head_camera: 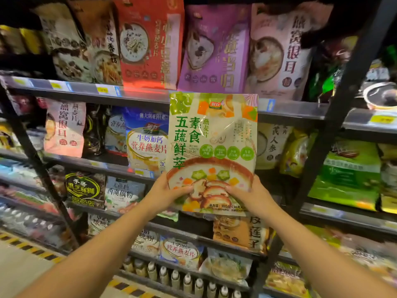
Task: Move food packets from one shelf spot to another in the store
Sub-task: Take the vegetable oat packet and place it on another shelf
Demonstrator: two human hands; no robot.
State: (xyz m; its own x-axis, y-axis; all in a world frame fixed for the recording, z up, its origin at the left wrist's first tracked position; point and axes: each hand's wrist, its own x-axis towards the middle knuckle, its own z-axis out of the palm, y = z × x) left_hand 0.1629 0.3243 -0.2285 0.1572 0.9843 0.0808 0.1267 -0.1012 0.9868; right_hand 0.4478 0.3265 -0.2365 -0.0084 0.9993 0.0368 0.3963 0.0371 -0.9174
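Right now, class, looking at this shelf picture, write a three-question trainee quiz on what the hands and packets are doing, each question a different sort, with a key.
1. True or false: the cream and green oatmeal packet is resting on a shelf.
2. Which hands hold that packet? A) left hand only B) right hand only C) both
3. Fill in: on the top shelf, the packet between the red packet and the pink packet is coloured ____.

Key
1. False: it is held up in front of the shelves.
2. C, both grip its lower edge.
3. Purple: the purple packet.
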